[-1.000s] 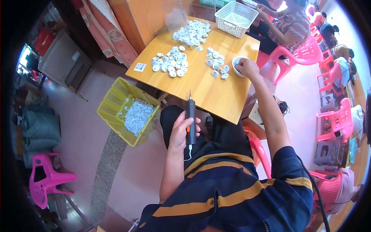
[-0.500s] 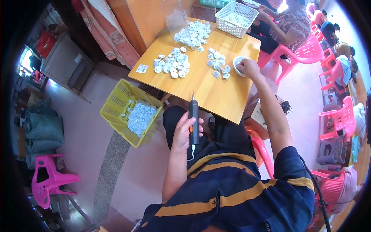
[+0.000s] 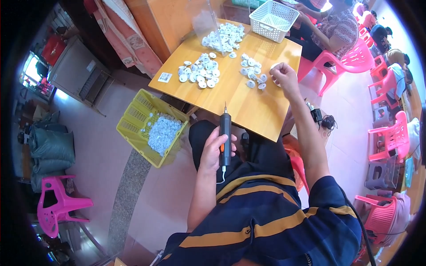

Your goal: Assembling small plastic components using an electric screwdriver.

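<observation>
My left hand (image 3: 211, 151) is wrapped around a black electric screwdriver (image 3: 225, 133) with an orange button. Its bit points up toward the table edge, and a white cable runs from its lower end. Over the table's right side, my right hand (image 3: 285, 80) has its fingertips pinched together; whatever they hold is too small to make out. Behind that hand, a white bowl (image 3: 274, 65) is mostly hidden. Just left of it lies a small group of white round plastic parts (image 3: 251, 71). A larger group of the same parts (image 3: 202, 71) sits further left.
A third heap of parts (image 3: 226, 37) lies at the back of the wooden table (image 3: 239, 99), near a white basket (image 3: 274, 22). On the floor at left, a yellow crate (image 3: 133, 119) holds many white pieces. A person sits on a pink chair (image 3: 344, 62) beyond the table.
My right hand has lifted out of the white bowl and drawn slightly back, fingertips pinched. The screwdriver stays in my left hand, and the view has shifted slightly.
</observation>
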`<state>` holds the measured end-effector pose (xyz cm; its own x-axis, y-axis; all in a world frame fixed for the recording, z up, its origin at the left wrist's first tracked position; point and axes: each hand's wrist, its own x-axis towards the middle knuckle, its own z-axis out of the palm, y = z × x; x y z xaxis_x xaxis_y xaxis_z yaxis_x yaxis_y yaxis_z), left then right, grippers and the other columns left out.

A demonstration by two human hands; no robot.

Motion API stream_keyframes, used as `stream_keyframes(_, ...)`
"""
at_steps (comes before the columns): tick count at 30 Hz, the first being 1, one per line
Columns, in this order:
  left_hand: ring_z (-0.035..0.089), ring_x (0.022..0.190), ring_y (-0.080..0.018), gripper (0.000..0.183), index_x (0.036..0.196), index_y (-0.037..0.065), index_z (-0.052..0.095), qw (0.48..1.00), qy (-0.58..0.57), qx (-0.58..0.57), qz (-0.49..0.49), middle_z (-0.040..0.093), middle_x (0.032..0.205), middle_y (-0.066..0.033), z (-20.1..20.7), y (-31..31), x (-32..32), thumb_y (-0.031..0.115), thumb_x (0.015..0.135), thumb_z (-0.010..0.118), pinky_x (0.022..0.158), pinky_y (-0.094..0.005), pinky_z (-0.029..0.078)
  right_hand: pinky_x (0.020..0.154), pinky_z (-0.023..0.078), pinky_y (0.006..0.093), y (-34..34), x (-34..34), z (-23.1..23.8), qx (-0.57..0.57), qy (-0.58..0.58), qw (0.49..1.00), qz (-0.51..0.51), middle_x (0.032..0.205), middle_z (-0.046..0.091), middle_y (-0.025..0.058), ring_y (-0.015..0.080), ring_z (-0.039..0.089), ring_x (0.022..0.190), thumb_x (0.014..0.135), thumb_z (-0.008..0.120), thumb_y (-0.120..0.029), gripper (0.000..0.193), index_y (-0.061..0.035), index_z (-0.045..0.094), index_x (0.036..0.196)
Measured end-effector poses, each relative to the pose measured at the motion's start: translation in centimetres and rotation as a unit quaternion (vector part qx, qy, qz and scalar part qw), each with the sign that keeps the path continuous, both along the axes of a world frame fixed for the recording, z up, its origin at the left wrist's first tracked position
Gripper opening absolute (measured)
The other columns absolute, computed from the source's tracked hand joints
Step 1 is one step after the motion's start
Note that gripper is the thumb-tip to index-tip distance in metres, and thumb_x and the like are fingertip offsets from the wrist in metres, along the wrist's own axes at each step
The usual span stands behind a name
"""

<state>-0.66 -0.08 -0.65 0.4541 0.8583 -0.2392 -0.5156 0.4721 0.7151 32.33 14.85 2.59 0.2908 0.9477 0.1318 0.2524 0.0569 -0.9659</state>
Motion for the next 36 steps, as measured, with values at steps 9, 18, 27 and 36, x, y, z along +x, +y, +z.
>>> stream_keyframes(9, 0.069, 0.076, -0.0179, 0.052, 0.145, 0.002, 0.039, 0.998, 0.013, 0.029, -0.048, 0.066, 0.102, -0.0135, 0.7, -0.4, 0.5, 0.015, 0.097, 0.056, 0.062, -0.0296, 0.06, 0.068, 0.052, 0.0228, -5.9, -9.5, -4.8, -0.062, 0.257, 0.954, 0.14, 0.09, 0.067, 0.0027, 0.0091, 0.063, 0.074, 0.097, 0.067, -0.012, 0.012, -0.004, 0.065, 0.106)
stream_keyframes(18, 0.067, 0.076, -0.0145, 0.058, 0.148, 0.003, 0.037, 0.995, 0.051, 0.053, -0.071, 0.066, 0.102, -0.0102, 1.3, -0.7, 0.8, 0.013, 0.094, 0.058, 0.064, -0.0271, 0.058, 0.072, 0.055, 0.0245, -6.6, -10.8, -5.1, -0.093, 0.405, 0.9, 0.135, 0.091, 0.066, 0.0056, 0.013, 0.064, 0.078, 0.097, 0.063, -0.005, 0.01, -0.002, 0.064, 0.106)
stream_keyframes(27, 0.064, 0.074, -0.0129, 0.062, 0.151, 0.006, 0.035, 0.989, 0.107, 0.062, -0.083, 0.064, 0.1, -0.0079, 1.4, -0.8, 1.2, 0.011, 0.093, 0.058, 0.063, -0.0266, 0.055, 0.073, 0.059, 0.0256, -6.4, -10.8, -4.9, -0.113, 0.427, 0.885, 0.147, 0.092, 0.068, 0.004, 0.014, 0.068, 0.082, 0.094, 0.066, -0.005, 0.013, -0.0039, 0.066, 0.107)
stream_keyframes(36, 0.066, 0.074, -0.0135, 0.057, 0.147, 0.005, 0.038, 0.994, 0.048, 0.016, -0.099, 0.065, 0.1, -0.0094, 1.0, -0.6, 0.8, 0.012, 0.094, 0.058, 0.061, -0.0261, 0.056, 0.074, 0.057, 0.0255, -6.6, -10.3, -5.1, -0.112, 0.421, 0.883, 0.173, 0.093, 0.067, 0.0046, 0.0151, 0.068, 0.085, 0.094, 0.064, -0.004, 0.014, -0.0036, 0.066, 0.108)
